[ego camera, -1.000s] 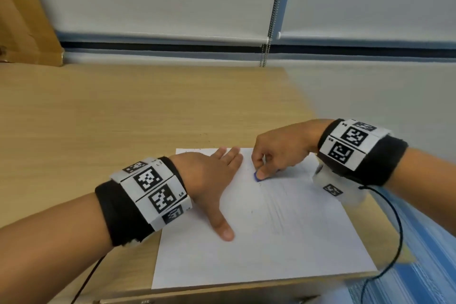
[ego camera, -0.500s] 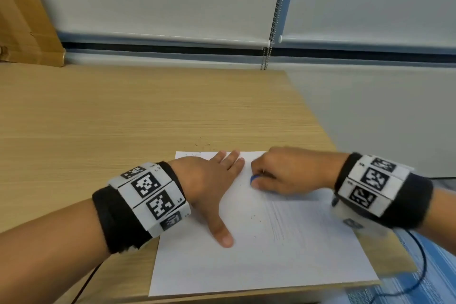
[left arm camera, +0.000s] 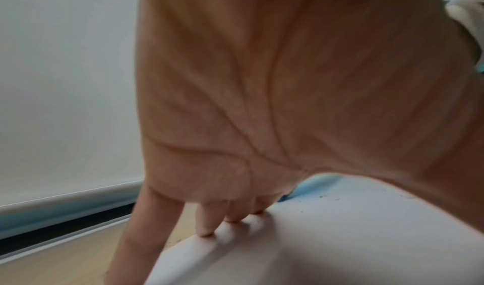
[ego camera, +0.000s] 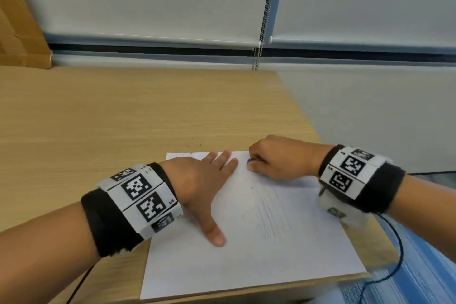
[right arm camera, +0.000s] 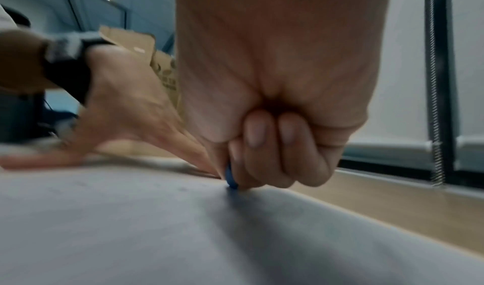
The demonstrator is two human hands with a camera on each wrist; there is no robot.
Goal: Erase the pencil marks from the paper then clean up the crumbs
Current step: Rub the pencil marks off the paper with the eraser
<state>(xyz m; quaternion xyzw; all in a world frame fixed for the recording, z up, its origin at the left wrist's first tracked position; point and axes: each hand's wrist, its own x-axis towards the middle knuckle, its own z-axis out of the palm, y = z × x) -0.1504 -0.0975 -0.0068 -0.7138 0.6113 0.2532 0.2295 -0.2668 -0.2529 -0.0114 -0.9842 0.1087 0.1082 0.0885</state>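
Erasing step was in hand: right hand (ego camera: 276, 159) pinched blue eraser (ego camera: 249, 161) at far edge of paper (ego camera: 259, 261) on desk (ego camera: 123, 118), left hand (ego camera: 197, 180) flat, fingers extended; faint pencil marks (ego camera: 271, 215) mid-sheet probably needed rubbing next.

The left hand (left arm camera: 288, 103) fills most of the frame, its straight fingers (left arm camera: 207, 221) pressing down on the white paper (left arm camera: 314, 248) at lower right. Dark crumbs (left arm camera: 322, 196) speckle the sheet at right, beside a sliver of blue. The wooden bench (left arm camera: 65, 258) shows at lower left.
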